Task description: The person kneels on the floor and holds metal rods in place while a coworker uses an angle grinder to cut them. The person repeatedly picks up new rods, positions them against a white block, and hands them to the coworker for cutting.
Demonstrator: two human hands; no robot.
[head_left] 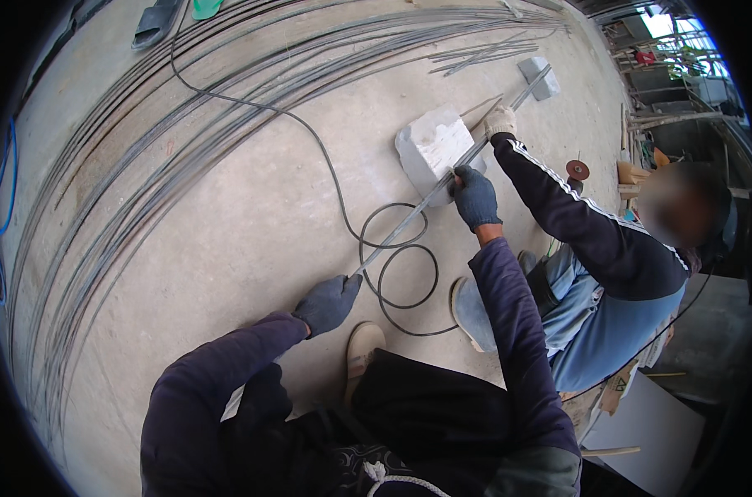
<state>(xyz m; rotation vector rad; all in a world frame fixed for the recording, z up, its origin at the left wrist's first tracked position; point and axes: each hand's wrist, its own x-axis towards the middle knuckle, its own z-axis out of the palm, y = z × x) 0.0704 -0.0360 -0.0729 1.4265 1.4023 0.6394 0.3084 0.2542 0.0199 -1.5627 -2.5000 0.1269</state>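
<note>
In the head view, the left hand [328, 304] has its fingers closed round the near end of the thin metal rods [409, 219], which slant past a white block [430, 147]; the right hand [477, 199] grips them beside it. They look stiff but springy lengthwise, not fragile, and best held at two well-spaced points.

Soft light covers the floor [243, 215], the upper-right opening [661, 24] glares, and fisheye distortion bends the edges.

Small dark marks [621, 382], illegible here, on brown cardboard [612, 399]
</note>
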